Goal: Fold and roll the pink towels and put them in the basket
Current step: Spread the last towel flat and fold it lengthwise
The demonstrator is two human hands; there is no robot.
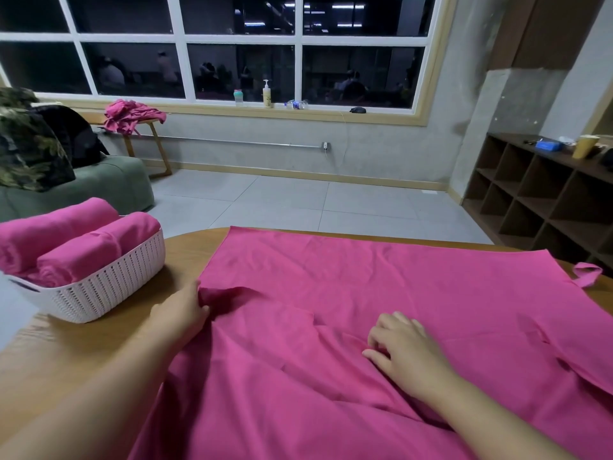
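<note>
two rolled towels (pixel 66 244) already sit in the white basket (pixel 99 290) at the left of the frame. a third pink towel (pixel 365 293) lies spread on the desk (pixel 83 343), not yet folded. the left hand (pixel 180 313) pinches its left edge; the right hand (pixel 403 350) rests on the cloth at lower centre, fingers loosely curled. more pink cloth (pixel 132 116) waits on a bench, upper left.

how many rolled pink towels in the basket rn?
2. Both lie side by side in the white basket at the table's left: one roll on the far side, one roll nearer the spread towel. Any beneath them would be hidden.
</note>
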